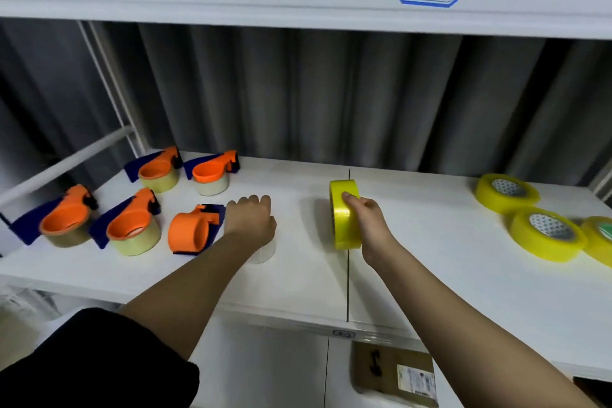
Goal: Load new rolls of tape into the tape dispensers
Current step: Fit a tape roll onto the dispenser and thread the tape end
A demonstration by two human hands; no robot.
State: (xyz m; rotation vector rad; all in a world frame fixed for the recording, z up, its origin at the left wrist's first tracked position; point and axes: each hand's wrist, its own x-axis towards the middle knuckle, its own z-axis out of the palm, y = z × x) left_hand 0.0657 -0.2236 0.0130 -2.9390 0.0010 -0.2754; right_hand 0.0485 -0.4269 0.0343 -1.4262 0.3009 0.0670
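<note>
Standing on its edge on the white shelf [430, 275], the yellow tape roll [342, 214] is held by the right hand [367, 214], whose fingers [349, 198] curl over the top of its outer band while the rest of the grip lies hidden behind the roll. It looks stiff and fairly dense, a thick winding round a hard core, so it should keep its shape under a firm squeeze; the glossy film may be slippery, and a round roll on edge could run away if let go. A hold across the width of the band, or through the core hole, seems safest.

The left hand [251, 219] rests knuckles-up over a pale, nearly clear roll [263, 253], covering most of it; whether its fingers grip that roll cannot be told. Just beside it lies an orange and blue dispenser [193, 230] on its side with its drum bare, likely the one to load. Four more dispensers [132, 225] stand further left, each with a roll already on. Well apart at the right edge lie spare yellow rolls [546, 233], flat, with patterned cores.
</note>
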